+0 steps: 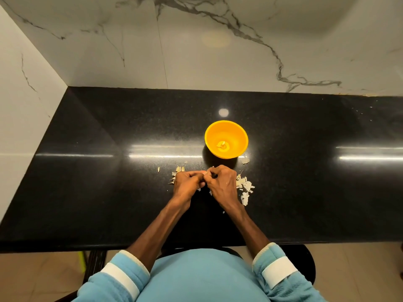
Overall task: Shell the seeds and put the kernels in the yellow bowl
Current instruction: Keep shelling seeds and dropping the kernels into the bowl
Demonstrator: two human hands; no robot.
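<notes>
A yellow bowl (226, 138) stands on the black counter (87, 182), with a few pale kernels (222, 145) at its bottom. Just in front of it my left hand (186, 184) and my right hand (221, 183) meet, fingertips together, pinching a small pale seed (204, 172) that is mostly hidden by the fingers. A few unshelled seeds (180, 169) lie just beyond my left hand. A heap of pale shell pieces (245, 188) lies beside my right hand.
Single shell bits lie at the left (158, 169) and near the bowl's right foot (245, 161). Marble walls (196, 51) close off the counter at the back and left. The counter's front edge runs just before my body.
</notes>
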